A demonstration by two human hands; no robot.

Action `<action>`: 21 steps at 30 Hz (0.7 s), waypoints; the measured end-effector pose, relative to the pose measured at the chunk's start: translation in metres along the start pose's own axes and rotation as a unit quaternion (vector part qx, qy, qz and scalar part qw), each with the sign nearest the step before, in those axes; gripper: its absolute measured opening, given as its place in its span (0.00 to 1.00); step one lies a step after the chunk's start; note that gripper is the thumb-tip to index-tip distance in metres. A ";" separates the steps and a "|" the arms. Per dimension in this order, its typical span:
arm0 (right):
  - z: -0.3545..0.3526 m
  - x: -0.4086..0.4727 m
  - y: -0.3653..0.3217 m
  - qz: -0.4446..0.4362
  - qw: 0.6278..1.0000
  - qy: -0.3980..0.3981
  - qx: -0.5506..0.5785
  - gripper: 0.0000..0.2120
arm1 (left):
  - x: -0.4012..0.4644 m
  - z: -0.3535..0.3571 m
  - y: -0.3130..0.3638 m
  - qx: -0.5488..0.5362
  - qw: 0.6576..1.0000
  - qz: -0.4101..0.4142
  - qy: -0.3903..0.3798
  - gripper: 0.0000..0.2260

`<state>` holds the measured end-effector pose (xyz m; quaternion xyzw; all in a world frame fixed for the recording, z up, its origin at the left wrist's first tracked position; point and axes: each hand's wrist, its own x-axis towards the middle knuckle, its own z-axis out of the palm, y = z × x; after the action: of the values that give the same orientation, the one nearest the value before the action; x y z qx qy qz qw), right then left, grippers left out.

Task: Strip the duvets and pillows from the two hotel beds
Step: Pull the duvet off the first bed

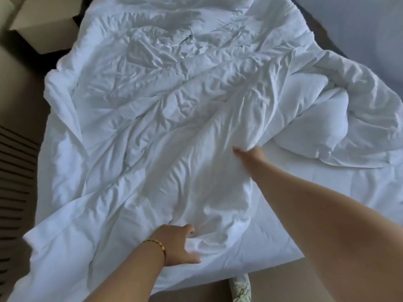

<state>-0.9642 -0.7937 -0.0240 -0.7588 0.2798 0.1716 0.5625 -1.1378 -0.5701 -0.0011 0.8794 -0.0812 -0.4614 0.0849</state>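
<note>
- Head view: the white duvet (163, 110) lies crumpled over nearly the whole bed (327, 192), its right side folded back in a thick roll so that bare sheet shows at the near right corner.
- The left hand (177, 244), a gold bracelet (156, 244) at the wrist, grips a bunch of duvet at the foot edge, fingers curled into the cloth.
- The right hand (250, 153) reaches further up and pinches a fold; its fingers are mostly buried in fabric.
- No pillow is clearly visible from here.
- The duvet looks soft, puffy and light but bulky; it will likely sag and drag, so gathering it by thick bunched folds seems surer than by a thin edge.
- Its left edge overhangs the bed onto the brown floor (21, 101); a pale box (43, 25) stands near the far left, and a shoe (241, 286) is at the foot, where open floor leaves room to pull back.
</note>
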 end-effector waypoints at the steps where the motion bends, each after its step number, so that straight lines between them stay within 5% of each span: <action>1: 0.002 -0.003 -0.003 -0.015 1.000 -0.002 -0.020 0.20 | -0.004 0.004 -0.004 -0.013 1.000 -0.009 0.006 0.28; 5: -0.004 -0.026 -0.009 -0.051 0.996 0.009 -0.072 0.18 | -0.032 0.013 -0.013 -0.077 0.995 -0.048 0.039 0.15; 11: -0.039 -0.108 0.036 -0.046 0.991 0.023 -0.121 0.18 | -0.103 0.057 -0.023 -0.135 0.982 -0.101 0.081 0.19; 18: -0.062 -0.265 0.122 -0.065 0.939 0.003 -0.338 0.23 | -0.205 0.153 -0.013 -0.124 0.981 -0.117 0.089 0.17; 21: -0.056 -0.335 0.159 -0.094 0.924 -0.041 -0.369 0.24 | -0.239 0.193 -0.010 -0.126 0.984 -0.110 0.058 0.29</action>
<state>-1.3283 -0.8026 0.0653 -0.9277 0.1004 0.2402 0.2677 -1.4305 -0.5222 0.0797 0.8905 0.0797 -0.4227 0.1484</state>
